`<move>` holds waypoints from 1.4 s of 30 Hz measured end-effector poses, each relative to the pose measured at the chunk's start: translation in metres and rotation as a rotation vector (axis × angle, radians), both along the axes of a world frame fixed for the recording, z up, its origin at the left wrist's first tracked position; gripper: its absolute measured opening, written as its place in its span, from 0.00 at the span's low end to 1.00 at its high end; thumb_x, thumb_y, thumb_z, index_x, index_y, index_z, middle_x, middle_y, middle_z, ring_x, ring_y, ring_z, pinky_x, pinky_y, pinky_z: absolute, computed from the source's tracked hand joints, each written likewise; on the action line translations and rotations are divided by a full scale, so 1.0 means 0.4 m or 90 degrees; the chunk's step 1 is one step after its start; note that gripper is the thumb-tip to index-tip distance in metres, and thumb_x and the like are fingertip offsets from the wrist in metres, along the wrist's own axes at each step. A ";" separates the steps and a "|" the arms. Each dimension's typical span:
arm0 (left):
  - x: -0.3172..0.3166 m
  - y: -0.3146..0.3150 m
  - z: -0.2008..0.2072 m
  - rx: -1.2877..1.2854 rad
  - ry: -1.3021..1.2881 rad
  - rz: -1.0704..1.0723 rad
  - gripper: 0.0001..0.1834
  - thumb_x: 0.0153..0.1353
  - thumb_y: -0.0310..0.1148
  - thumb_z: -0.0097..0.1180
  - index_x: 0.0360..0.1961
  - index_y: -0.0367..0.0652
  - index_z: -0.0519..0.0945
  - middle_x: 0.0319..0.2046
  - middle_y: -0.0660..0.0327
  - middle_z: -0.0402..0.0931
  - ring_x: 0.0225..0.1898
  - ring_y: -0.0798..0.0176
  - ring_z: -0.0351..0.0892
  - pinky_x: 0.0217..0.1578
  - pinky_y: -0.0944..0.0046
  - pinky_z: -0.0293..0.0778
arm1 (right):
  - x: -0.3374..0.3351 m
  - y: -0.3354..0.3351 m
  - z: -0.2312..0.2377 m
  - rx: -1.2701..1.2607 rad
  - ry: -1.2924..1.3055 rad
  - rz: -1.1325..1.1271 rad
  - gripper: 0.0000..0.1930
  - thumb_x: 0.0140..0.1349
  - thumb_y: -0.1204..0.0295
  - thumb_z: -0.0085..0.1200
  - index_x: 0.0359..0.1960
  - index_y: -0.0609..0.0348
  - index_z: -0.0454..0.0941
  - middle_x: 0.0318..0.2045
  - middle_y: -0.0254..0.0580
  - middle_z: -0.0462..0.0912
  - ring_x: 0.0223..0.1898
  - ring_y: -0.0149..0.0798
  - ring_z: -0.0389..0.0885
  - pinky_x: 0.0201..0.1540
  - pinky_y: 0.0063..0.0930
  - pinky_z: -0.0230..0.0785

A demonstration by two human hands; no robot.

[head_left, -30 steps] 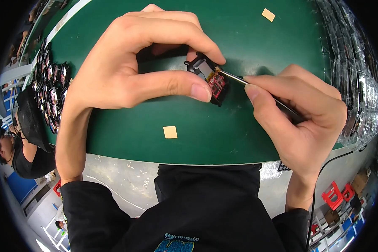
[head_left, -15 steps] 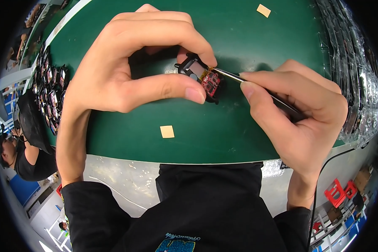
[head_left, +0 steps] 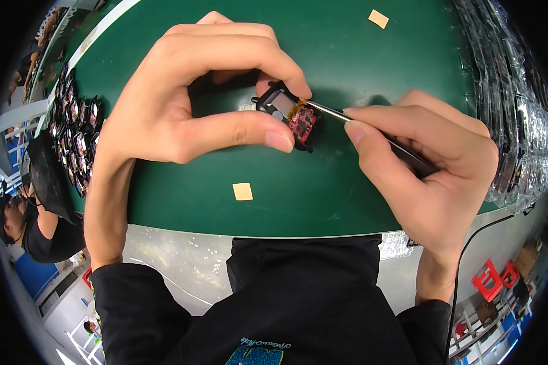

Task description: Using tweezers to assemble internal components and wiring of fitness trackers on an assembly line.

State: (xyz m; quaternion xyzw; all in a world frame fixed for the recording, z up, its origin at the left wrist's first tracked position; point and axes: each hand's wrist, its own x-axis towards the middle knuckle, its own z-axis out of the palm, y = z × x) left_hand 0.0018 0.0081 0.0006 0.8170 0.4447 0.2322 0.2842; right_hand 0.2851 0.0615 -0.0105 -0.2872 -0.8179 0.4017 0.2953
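Between the thumb and fingers of my left hand (head_left: 207, 91) is a small black watch-like housing (head_left: 271, 89), tilted and held above the green table. Inside it show a red circuit board (head_left: 302, 123), a grey rectangular part and an amber flex strip (head_left: 296, 109). My right hand (head_left: 435, 155) is closed round a pair of dark-handled tweezers (head_left: 402, 148). Their silver tip meets the housing's edge by the flex strip, close to my left index fingertip. Whether the tip grips anything is too small to tell.
Two small yellow paper squares lie on the green table (head_left: 182, 204), one near (head_left: 242, 191), one far (head_left: 379, 19). Many similar black housings (head_left: 78, 143) crowd the left edge. Clear plastic trays (head_left: 508, 121) are stacked at right. Another person (head_left: 39, 222) sits at far left.
The housing has turned slightly in my left fingers, so more of its inside shows. My right hand and the tweezers have shifted a little to the left.
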 end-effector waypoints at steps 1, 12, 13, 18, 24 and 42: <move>0.000 -0.002 0.000 0.000 0.001 0.001 0.32 0.48 0.50 0.83 0.46 0.34 0.91 0.39 0.56 0.90 0.39 0.58 0.84 0.52 0.58 0.67 | 0.002 0.000 -0.002 -0.008 0.002 -0.001 0.08 0.58 0.87 0.71 0.39 0.68 0.94 0.22 0.34 0.82 0.22 0.22 0.76 0.26 0.18 0.60; 0.003 -0.004 0.010 0.018 0.022 -0.008 0.33 0.48 0.49 0.83 0.47 0.33 0.92 0.39 0.56 0.91 0.39 0.58 0.84 0.50 0.58 0.67 | 0.002 -0.004 -0.003 -0.019 0.007 0.012 0.08 0.59 0.88 0.70 0.39 0.69 0.94 0.23 0.35 0.82 0.22 0.22 0.77 0.26 0.18 0.61; 0.005 -0.008 0.014 0.019 0.025 -0.008 0.33 0.48 0.49 0.83 0.47 0.33 0.92 0.39 0.56 0.91 0.39 0.58 0.84 0.50 0.58 0.67 | 0.005 -0.008 0.001 -0.013 -0.001 0.011 0.08 0.59 0.88 0.70 0.39 0.68 0.94 0.23 0.35 0.82 0.22 0.22 0.77 0.26 0.18 0.61; -0.001 -0.005 -0.007 0.056 0.001 -0.017 0.31 0.49 0.49 0.82 0.45 0.32 0.92 0.38 0.55 0.90 0.37 0.57 0.85 0.48 0.56 0.68 | 0.003 -0.006 -0.005 0.016 -0.007 0.005 0.09 0.57 0.88 0.71 0.39 0.67 0.94 0.22 0.34 0.83 0.22 0.23 0.76 0.26 0.18 0.61; -0.011 0.001 -0.011 0.028 -0.005 -0.004 0.31 0.48 0.47 0.83 0.46 0.33 0.92 0.39 0.56 0.91 0.39 0.56 0.86 0.49 0.56 0.68 | -0.011 -0.001 -0.020 0.036 0.030 0.006 0.08 0.56 0.87 0.71 0.37 0.66 0.94 0.22 0.34 0.82 0.21 0.22 0.74 0.25 0.20 0.59; 0.037 0.010 0.064 0.009 -0.084 0.302 0.26 0.46 0.33 0.85 0.47 0.39 0.91 0.32 0.65 0.82 0.30 0.71 0.72 0.34 0.67 0.67 | 0.011 -0.027 -0.031 0.016 0.295 -0.151 0.05 0.65 0.79 0.70 0.41 0.67 0.92 0.25 0.43 0.84 0.19 0.36 0.79 0.24 0.32 0.69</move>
